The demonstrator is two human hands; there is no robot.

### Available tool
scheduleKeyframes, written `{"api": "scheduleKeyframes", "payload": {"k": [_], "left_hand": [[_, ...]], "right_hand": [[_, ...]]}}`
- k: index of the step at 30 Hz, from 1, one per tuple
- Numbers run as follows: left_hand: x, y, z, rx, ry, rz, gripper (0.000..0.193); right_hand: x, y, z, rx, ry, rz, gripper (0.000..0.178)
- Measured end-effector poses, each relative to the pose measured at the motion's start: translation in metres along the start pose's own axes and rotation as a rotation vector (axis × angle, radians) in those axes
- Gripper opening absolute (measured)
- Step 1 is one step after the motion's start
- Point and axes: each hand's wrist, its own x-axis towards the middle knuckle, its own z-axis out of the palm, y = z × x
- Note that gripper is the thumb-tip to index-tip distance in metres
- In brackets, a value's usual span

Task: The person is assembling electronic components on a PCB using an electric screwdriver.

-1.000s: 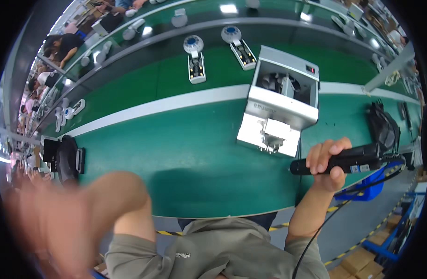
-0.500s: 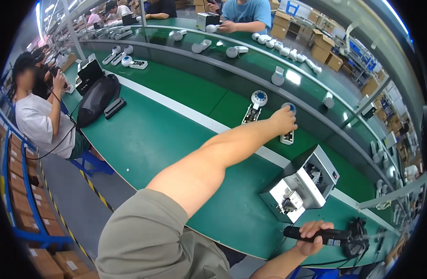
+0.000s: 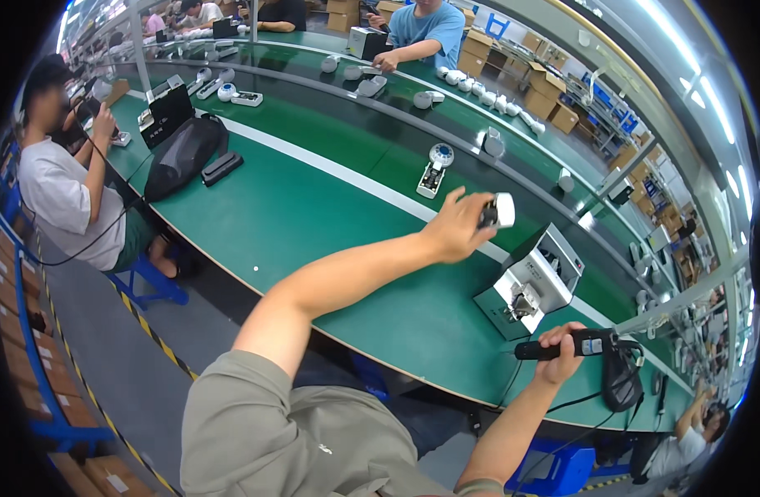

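Note:
My left hand (image 3: pixel 461 228) is closed on a white device (image 3: pixel 504 210), lifted above the near edge of the green belt; my fingers cover much of it. A similar white device with a round head and its open base facing up (image 3: pixel 432 179) lies on the belt to the left. My right hand (image 3: pixel 560 354) wraps round a black electric screwdriver (image 3: pixel 593 342), held level with its tip pointing left. Just beyond the screwdriver stands a silver and black screw feeder (image 3: pixel 555 272) on the table.
A dark bag (image 3: pixel 185 161) and a black case (image 3: pixel 221 168) lie on the green table (image 3: pixel 313 224) at left, beside a black box (image 3: pixel 166 112). White devices travel the far belt. Co-workers sit at left (image 3: pixel 73 182), across (image 3: pixel 429 33) and at lower right (image 3: pixel 686 447).
My left hand has picked the white device up off the belt and brought it nearer to me. The screwdriver stays in my right hand. The view has shifted.

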Motion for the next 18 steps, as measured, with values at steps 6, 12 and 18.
{"api": "scheduleKeyframes", "payload": {"k": [6, 12, 18], "left_hand": [[-0.058, 0.056, -0.021, 0.099, -0.57, 0.182, 0.055], [-0.071, 0.085, -0.019, 0.325, -0.87, 0.374, 0.054], [-0.061, 0.055, -0.034, 0.262, -0.896, 0.33, 0.047]], "right_hand": [[0.0, 0.003, 0.011, 0.029, -0.04, 0.057, 0.024], [-0.001, 0.0, 0.021, -0.077, 0.038, 0.071, 0.023], [-0.001, -0.004, 0.01, -0.08, 0.003, 0.031, 0.024]]}}
